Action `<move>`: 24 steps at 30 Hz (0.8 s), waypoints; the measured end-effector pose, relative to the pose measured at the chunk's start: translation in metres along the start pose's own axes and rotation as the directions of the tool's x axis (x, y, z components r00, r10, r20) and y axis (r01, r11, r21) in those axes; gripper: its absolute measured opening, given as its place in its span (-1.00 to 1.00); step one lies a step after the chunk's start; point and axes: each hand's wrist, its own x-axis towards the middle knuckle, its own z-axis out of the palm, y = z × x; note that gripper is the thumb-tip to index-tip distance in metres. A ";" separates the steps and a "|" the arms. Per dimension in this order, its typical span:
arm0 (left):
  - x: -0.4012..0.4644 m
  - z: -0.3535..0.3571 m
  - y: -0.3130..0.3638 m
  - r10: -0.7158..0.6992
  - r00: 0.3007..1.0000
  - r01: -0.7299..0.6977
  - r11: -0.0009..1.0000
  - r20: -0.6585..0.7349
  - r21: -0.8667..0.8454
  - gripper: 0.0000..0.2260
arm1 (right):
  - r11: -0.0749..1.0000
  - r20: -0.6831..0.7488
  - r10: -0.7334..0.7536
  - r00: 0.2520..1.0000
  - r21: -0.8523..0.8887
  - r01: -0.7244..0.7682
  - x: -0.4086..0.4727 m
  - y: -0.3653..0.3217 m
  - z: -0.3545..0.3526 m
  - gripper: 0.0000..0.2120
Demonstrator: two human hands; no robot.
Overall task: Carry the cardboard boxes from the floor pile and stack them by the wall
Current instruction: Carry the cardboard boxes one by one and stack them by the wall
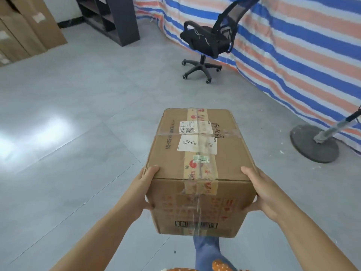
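A taped brown cardboard box (pixel 199 165) with white labels on top is held up in front of me, above the grey tiled floor. My left hand (pixel 145 187) grips its near left edge, thumb on the top and fingers round the side. On the opposite side my right hand (pixel 257 190) grips the near right edge the same way. Tall brown cardboard boxes (pixel 25 30) stand against the wall at the far left.
A black office chair (pixel 207 42) stands ahead by a blue, orange and white striped tarp (pixel 293 45). A dark shelf unit (pixel 113 18) is at the back. A round grey stand base (pixel 314 143) with a pole sits at the right.
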 end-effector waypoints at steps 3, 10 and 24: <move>0.029 0.013 0.025 -0.016 0.998 0.012 0.998 -0.063 -0.057 -0.90 | 0.999 0.050 -0.003 0.999 -0.041 0.005 0.042 -0.038 -0.002 -0.71; 0.085 0.033 0.076 -0.055 0.980 0.015 0.979 -0.192 -0.205 -0.88 | 0.985 0.193 -0.023 0.981 -0.161 0.055 0.131 -0.133 0.007 -0.76; 0.196 -0.107 0.189 -0.112 0.889 -0.055 0.936 -0.443 -0.347 -0.82 | 0.939 0.417 -0.033 0.909 -0.298 0.171 0.258 -0.291 0.215 -0.74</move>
